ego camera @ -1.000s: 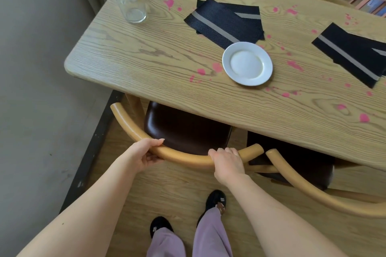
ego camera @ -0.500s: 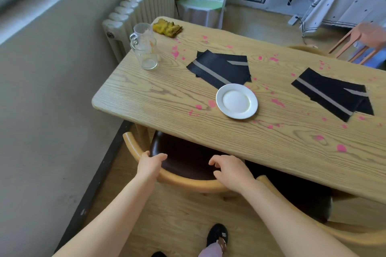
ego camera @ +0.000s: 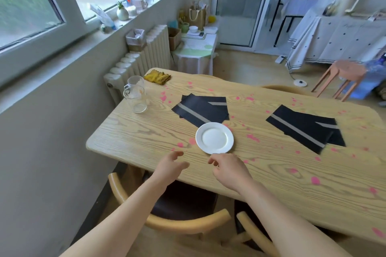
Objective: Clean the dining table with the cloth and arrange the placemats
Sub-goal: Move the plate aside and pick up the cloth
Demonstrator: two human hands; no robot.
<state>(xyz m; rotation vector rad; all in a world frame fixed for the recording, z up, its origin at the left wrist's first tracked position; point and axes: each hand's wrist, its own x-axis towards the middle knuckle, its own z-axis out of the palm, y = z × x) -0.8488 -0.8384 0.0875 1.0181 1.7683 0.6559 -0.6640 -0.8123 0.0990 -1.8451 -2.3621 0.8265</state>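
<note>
The table [ego camera: 146, 137] is a long wooden slab, its long axis running from the near-left corner by the wall away to the right. Nothing of the job looks done yet: pink spots are scattered over most of the top, thickest around the middle and down the right side, and none of it shows a wiped patch.

The placemats sit in two loose heaps. The right-hand pile [ego camera: 302, 129] is dark with a grey stripe, lying skewed, its long side slanting from upper left down to lower right, sheets fanned out of line. The middle pile [ego camera: 206, 108] is skewed the same way, with one mat beneath it turned squarer to the table edge. Both would need squaring up once the surface is clean, I'd say.

A glass jug [ego camera: 135, 95] stands upright near the far-left corner, and a white plate [ego camera: 214, 137] rests just in front of the middle pile, overlapping its near corner. Both likely have to shift for a proper wipe.

The cloth [ego camera: 157, 77], yellow and crumpled, lies at the far-left corner beside the jug, well apart from either hand and untouched.

The left hand [ego camera: 170, 166] hovers over the near edge, fingers loosely spread, holding nothing. The right hand [ego camera: 228, 168] is likewise empty, fingers curled and parted, its fingertips just short of the plate's rim.
</note>
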